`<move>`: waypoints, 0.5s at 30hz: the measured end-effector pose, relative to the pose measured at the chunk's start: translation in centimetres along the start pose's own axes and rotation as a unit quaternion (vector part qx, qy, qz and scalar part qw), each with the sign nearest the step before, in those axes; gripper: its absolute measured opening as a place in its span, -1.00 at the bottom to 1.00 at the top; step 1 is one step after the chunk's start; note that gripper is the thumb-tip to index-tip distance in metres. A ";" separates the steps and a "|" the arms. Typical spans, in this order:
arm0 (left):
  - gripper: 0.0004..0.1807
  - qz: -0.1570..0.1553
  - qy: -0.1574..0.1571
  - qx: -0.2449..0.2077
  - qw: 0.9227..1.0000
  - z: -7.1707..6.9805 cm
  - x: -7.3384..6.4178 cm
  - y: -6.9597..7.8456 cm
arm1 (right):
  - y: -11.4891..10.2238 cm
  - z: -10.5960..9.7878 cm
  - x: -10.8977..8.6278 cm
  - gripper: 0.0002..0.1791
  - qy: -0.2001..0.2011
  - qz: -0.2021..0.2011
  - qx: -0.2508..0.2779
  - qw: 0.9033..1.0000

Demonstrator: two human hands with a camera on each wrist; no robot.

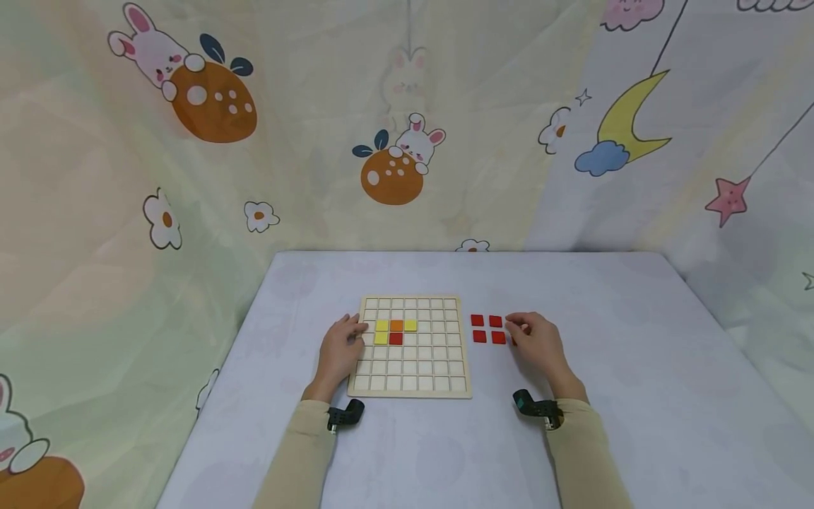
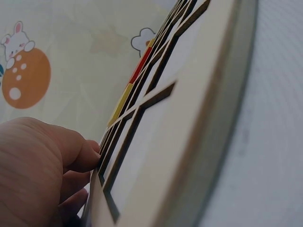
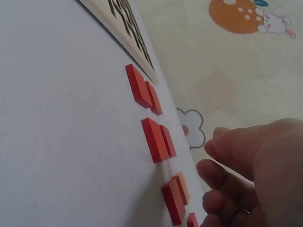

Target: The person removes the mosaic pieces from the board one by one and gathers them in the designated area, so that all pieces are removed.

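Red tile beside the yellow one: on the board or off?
On. The head view shows the red tile within the grid board, right of a yellow tile; how deep it sits, I cannot tell.

A pale board [image 1: 410,367], divided into a grid of shallow square cells, lies flat on the counter [image 1: 439,452] with three yellow tiles [image 1: 410,326], an orange tile [image 1: 396,326] and a red tile [image 1: 396,339] seated in adjoining cells, while loose red squares [image 1: 480,336] lie flat near its right edge.
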State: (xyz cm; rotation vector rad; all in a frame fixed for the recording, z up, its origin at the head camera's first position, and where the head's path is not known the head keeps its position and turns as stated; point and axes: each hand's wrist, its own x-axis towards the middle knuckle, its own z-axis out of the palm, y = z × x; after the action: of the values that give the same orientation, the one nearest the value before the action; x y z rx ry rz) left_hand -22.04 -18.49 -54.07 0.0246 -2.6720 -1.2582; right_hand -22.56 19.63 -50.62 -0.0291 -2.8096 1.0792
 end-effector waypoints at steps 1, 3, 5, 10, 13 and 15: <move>-0.66 -0.001 0.000 0.000 1.000 0.0 0.0 0.0 | -0.2 0.2 0.0 -0.71 -0.001 -0.005 -0.001 1.000; -0.66 -0.002 -0.001 0.000 1.000 0.0 -0.1 0.0 | -0.6 0.7 -0.1 -0.71 -0.003 -0.012 -0.004 1.000; -0.66 -0.003 0.000 -0.001 1.000 -0.1 -0.1 0.1 | -0.9 1.2 -0.2 -0.70 -0.008 -0.017 -0.010 1.000; -0.66 -0.008 -0.002 -0.004 1.000 -0.1 0.0 0.1 | -1.7 2.7 -0.4 -0.69 -0.028 -0.034 -0.009 0.999; -0.65 -0.009 -0.004 0.000 1.000 -0.1 0.0 0.1 | -2.3 3.5 -0.7 -0.73 -0.034 -0.050 -0.007 0.998; -0.66 -0.009 -0.004 0.000 1.000 0.0 0.1 0.0 | -2.9 4.0 -0.9 -0.74 -0.036 -0.058 -0.005 0.998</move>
State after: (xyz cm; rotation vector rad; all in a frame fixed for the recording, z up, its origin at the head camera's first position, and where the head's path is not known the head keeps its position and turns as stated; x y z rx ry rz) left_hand -22.10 -18.49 -54.05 0.0429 -2.6840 -1.2655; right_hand -22.06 14.75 -51.77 0.1741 -2.8381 1.0607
